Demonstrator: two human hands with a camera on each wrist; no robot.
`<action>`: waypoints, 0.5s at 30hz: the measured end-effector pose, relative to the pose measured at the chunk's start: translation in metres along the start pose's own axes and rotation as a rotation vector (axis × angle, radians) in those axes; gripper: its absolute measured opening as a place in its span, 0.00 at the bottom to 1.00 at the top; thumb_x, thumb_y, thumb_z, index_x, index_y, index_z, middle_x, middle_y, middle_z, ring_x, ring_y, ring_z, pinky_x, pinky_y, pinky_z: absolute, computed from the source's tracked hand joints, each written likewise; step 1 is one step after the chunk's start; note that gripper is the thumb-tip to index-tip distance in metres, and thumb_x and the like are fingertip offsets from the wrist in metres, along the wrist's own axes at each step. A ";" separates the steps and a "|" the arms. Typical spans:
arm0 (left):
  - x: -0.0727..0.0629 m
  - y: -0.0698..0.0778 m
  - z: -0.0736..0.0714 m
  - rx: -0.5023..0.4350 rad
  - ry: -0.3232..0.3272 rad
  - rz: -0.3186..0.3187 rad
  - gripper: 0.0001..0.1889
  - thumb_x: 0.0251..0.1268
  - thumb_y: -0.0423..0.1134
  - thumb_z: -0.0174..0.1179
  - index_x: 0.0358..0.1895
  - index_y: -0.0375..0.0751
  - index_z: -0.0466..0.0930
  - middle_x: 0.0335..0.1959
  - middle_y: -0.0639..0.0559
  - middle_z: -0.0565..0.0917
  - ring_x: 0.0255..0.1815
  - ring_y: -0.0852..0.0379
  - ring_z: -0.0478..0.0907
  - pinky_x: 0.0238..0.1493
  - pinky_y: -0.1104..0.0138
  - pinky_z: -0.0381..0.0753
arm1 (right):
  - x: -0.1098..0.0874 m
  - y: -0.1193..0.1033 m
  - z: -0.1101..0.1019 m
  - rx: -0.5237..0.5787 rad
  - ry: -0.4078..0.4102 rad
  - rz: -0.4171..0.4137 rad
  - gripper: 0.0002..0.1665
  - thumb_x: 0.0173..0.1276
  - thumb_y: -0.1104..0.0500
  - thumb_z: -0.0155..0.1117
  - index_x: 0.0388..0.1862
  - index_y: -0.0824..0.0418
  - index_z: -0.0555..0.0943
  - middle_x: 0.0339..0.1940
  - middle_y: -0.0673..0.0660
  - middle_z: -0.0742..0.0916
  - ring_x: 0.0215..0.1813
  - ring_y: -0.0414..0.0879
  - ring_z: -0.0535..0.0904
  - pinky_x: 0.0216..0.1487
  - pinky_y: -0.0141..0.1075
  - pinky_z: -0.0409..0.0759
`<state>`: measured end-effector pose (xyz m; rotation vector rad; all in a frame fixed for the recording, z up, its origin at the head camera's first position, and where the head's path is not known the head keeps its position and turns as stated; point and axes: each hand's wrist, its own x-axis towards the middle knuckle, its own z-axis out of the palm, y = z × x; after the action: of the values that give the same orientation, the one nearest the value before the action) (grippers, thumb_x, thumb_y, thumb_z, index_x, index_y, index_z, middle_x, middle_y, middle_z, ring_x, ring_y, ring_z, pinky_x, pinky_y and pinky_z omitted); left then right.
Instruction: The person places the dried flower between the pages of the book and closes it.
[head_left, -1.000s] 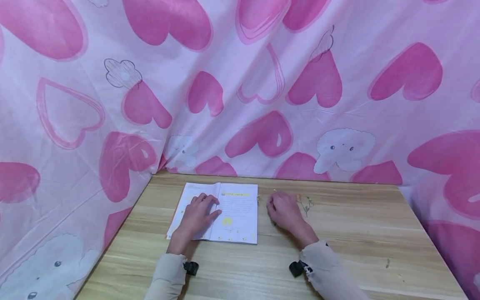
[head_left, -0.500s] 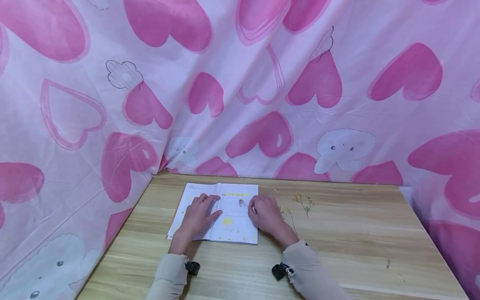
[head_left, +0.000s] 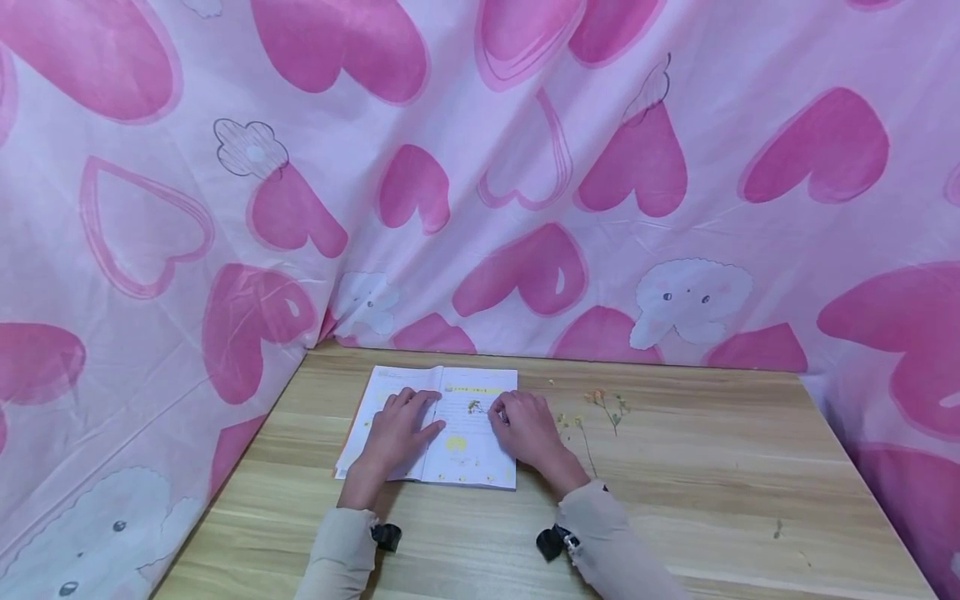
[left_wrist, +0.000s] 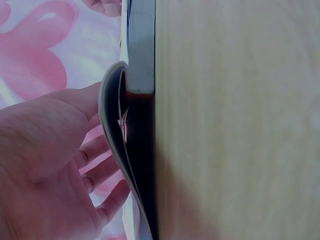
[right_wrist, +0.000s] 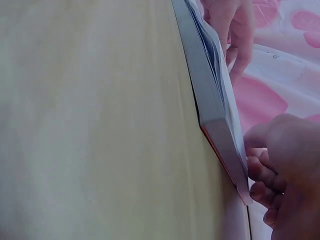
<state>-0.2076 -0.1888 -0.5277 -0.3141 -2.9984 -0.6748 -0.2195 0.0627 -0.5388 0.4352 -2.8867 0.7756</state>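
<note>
An open book (head_left: 471, 462) lies on the wooden table, with printed text and yellow decorations on its right page. My left hand (head_left: 399, 429) rests across the left page and the fold, its fingers loosely spread. In the left wrist view that hand (left_wrist: 55, 155) is beside the book's curved lower edge. Over the right page, my right hand (head_left: 525, 427) pinches a small dried flower sprig (head_left: 474, 407), whose yellowish head points toward the fold; its stem end is hidden by the fingers. The right wrist view has my right hand (right_wrist: 295, 165) with curled fingers at the page edge.
To the right of the book lie more dried sprigs: a thin-stemmed one (head_left: 581, 429) by the right wrist and an orange-headed one (head_left: 597, 397) farther back. Small plant bits (head_left: 777, 528) lie at the table's right. A pink heart-patterned cloth (head_left: 525, 183) hangs behind the table.
My right hand has moved left from the table onto the right page, bringing the flower sprig with it. The sprigs beneath it have come into view. My left hand has stayed put.
</note>
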 end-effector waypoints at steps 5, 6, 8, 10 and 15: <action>0.000 0.003 0.000 -0.003 -0.003 -0.004 0.27 0.73 0.53 0.71 0.72 0.53 0.80 0.60 0.48 0.82 0.60 0.44 0.76 0.60 0.44 0.80 | 0.001 0.013 -0.009 -0.028 0.029 -0.061 0.07 0.81 0.57 0.64 0.48 0.55 0.88 0.46 0.53 0.89 0.54 0.52 0.86 0.61 0.52 0.78; 0.000 0.003 0.000 -0.003 -0.006 -0.003 0.28 0.73 0.53 0.71 0.72 0.53 0.79 0.60 0.48 0.82 0.60 0.44 0.76 0.60 0.44 0.80 | 0.002 0.016 -0.011 -0.040 0.033 -0.063 0.08 0.81 0.57 0.64 0.51 0.55 0.88 0.50 0.54 0.89 0.58 0.53 0.86 0.63 0.53 0.78; 0.000 0.004 0.000 -0.001 -0.007 0.003 0.27 0.73 0.53 0.71 0.72 0.53 0.79 0.59 0.47 0.82 0.59 0.44 0.77 0.59 0.44 0.80 | 0.002 0.022 -0.014 -0.063 0.023 -0.052 0.13 0.81 0.56 0.65 0.60 0.56 0.86 0.60 0.57 0.88 0.66 0.56 0.83 0.67 0.55 0.77; 0.000 0.004 -0.001 0.003 -0.009 0.007 0.28 0.74 0.53 0.71 0.72 0.53 0.79 0.60 0.47 0.82 0.59 0.44 0.77 0.58 0.44 0.81 | 0.003 0.027 -0.018 -0.085 -0.001 -0.041 0.20 0.81 0.55 0.65 0.67 0.56 0.84 0.69 0.58 0.85 0.73 0.58 0.79 0.69 0.57 0.76; -0.002 0.004 -0.002 0.019 -0.011 0.009 0.27 0.74 0.53 0.70 0.72 0.53 0.79 0.60 0.47 0.82 0.59 0.43 0.77 0.58 0.44 0.81 | 0.001 0.034 -0.023 -0.113 -0.083 -0.042 0.28 0.84 0.49 0.61 0.79 0.54 0.76 0.81 0.57 0.77 0.80 0.60 0.73 0.72 0.60 0.73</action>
<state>-0.2050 -0.1867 -0.5242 -0.3308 -3.0097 -0.6451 -0.2302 0.1021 -0.5344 0.5250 -2.9685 0.5989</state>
